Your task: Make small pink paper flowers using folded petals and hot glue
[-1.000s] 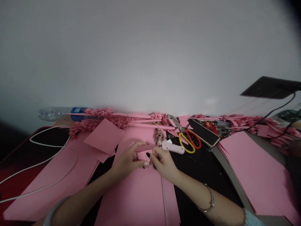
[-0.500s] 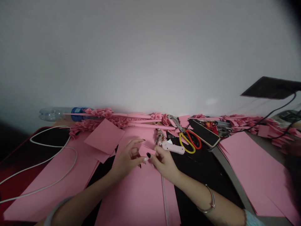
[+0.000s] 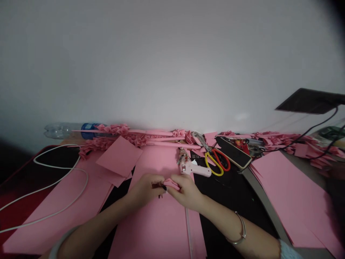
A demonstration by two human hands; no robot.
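A small folded piece of pink paper (image 3: 171, 183) is pinched between my two hands, above a large pink sheet (image 3: 155, 226). My left hand (image 3: 147, 189) grips its left side with bent fingers. On its right side, my right hand (image 3: 185, 190) holds it with thumb and fingers. Just beyond my right hand lies a pale pink glue gun (image 3: 198, 169). Scissors with yellow and red handles (image 3: 214, 162) rest to the right of the gun. A square pink sheet (image 3: 120, 156) lies beyond my left hand.
Pink paper flowers on stems (image 3: 115, 138) line the wall, beside a plastic bottle (image 3: 63, 130). A phone (image 3: 235, 153) lies right of the scissors. White cable (image 3: 67, 205) crosses the left sheets. More pink sheets (image 3: 293, 198) are stacked at the right.
My hands have come closer together and moved slightly nearer to me. The small pink paper is now folded up between the fingers, and my left fingers have curled in.
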